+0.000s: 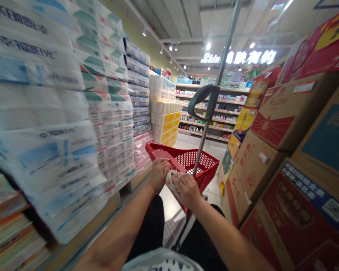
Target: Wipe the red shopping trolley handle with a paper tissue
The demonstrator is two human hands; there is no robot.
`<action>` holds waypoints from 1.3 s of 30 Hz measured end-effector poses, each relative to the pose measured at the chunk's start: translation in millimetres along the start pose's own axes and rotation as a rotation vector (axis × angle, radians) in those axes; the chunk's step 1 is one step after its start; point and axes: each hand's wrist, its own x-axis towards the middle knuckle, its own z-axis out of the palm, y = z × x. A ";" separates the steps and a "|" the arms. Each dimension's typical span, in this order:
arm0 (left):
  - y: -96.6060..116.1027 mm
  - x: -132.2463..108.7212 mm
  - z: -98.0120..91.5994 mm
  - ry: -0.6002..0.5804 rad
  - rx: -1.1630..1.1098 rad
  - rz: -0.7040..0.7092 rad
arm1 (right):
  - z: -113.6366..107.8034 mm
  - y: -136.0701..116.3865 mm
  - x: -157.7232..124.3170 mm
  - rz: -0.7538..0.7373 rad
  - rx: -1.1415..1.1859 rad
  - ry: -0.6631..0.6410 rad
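Observation:
A red plastic shopping cart (pixel 203 157) with a perforated basket stands in front of me. My left hand (pixel 159 175) is closed on the cart's handle, near its left side. My right hand (pixel 187 189) is closed on a pale patterned cloth (pixel 172 180), pressed against the handle beside my left hand. Up from the cart's basket rises a slanted metal pole (pixel 203 145) with a grey looped plastic grip (pixel 199 101). The handle bar is mostly hidden under my hands and the cloth.
Tall stacks of wrapped tissue paper (pixel 101 71) line the left side on low pallets. Cardboard boxes (pixel 260 162) are piled close on the right. White floor (pixel 186 140) runs ahead to shelves of small products (pixel 223 107) under a lit sign.

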 end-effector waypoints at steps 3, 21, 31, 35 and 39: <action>1.6 -1.0 0.3 0.020 -0.004 -0.011 | -4.3 -2.0 14.7 0.242 0.011 -0.120; 6.8 1.5 3.2 -0.009 0.054 -0.033 | -2.8 16.5 12.9 0.471 0.301 -0.097; 9.1 -0.6 2.2 -0.008 0.081 -0.030 | 1.5 18.0 -15.8 0.172 0.202 0.231; 6.9 0.4 0.8 -0.004 0.094 -0.048 | -8.0 23.5 8.4 0.434 0.403 0.025; 1.7 1.5 -0.4 0.001 0.092 -0.058 | -6.2 28.4 27.9 0.700 0.631 -0.009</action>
